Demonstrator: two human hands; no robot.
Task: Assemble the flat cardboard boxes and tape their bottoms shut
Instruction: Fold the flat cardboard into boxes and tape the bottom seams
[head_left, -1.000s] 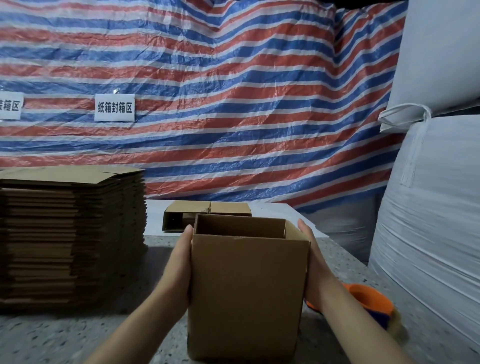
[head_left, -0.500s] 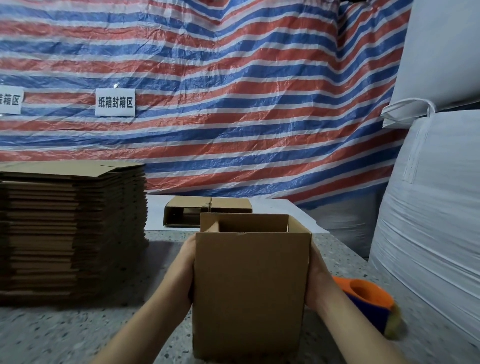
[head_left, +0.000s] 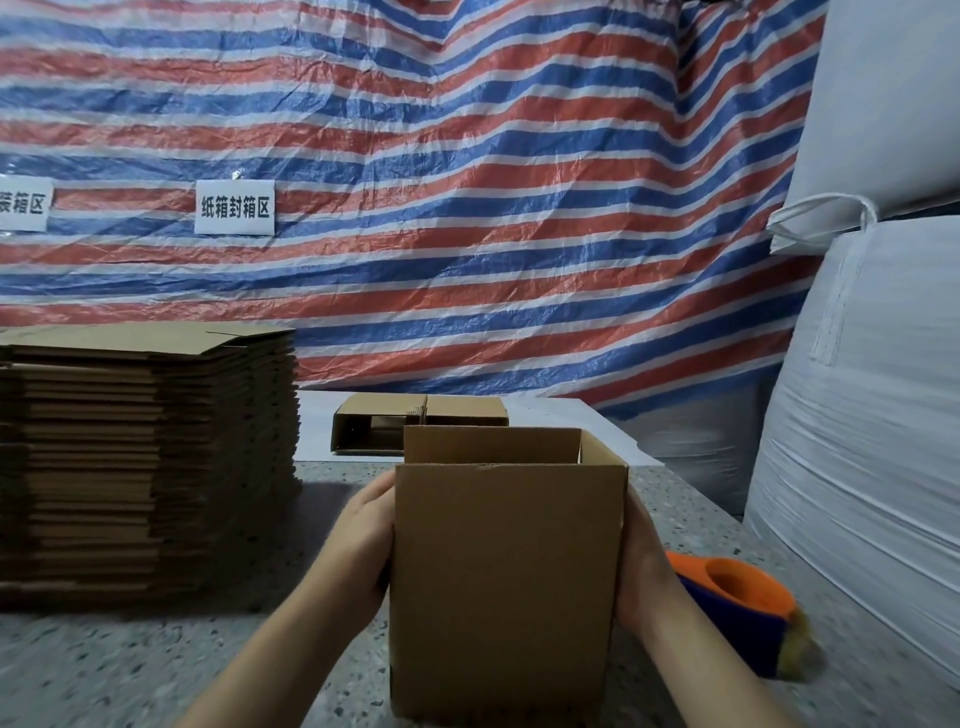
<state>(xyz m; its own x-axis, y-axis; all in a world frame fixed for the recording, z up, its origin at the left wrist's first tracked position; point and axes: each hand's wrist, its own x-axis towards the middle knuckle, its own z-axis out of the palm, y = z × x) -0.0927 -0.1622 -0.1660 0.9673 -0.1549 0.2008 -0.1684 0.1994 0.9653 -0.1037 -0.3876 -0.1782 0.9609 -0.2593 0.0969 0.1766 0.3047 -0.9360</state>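
1. Nearest: erected cardboard box (head_left: 506, 582) stands upright on the speckled counter (head_left: 156, 670), open end up, between the two hands. The bottom is hidden, so I can't tell whether its flaps are folded or taped.
2. Left hand (head_left: 363, 540) lies flat on the box's left wall. Its fingers (head_left: 379, 493) look fairly straight and press the panel, but the tips are hidden behind the box edge, so I can't tell if any curl.
3. Right hand (head_left: 641, 566) mirrors it on the right wall, palm against the cardboard. Most of its fingers are hidden by the box, so their exact pose is unclear. It reads as a two-sided squeeze, not a pinch.
4. Handling, judged: the box is empty single-wall corrugated, so light, and stiff along the panels but easy to rack or dent at the open rim. Best hold is palms on opposite walls, mid-height or lower, as here. Pressure near the corners keeps it square.
5. Just right of the right-hand fingers, on the counter: tape dispenser (head_left: 737, 613), orange and blue, near the wrist and apart from the box. Likely the next thing needed.
6. Well left of the left-hand fingers: tall stack of flat boxes (head_left: 145, 457).
7. Beyond the fingertips: another box (head_left: 415, 423) lying on its side on a white sheet (head_left: 545, 421).
8. Farthest: striped tarp (head_left: 467, 182) carrying two printed signs (head_left: 235, 207), and white bulk bags (head_left: 872, 415) to the right.
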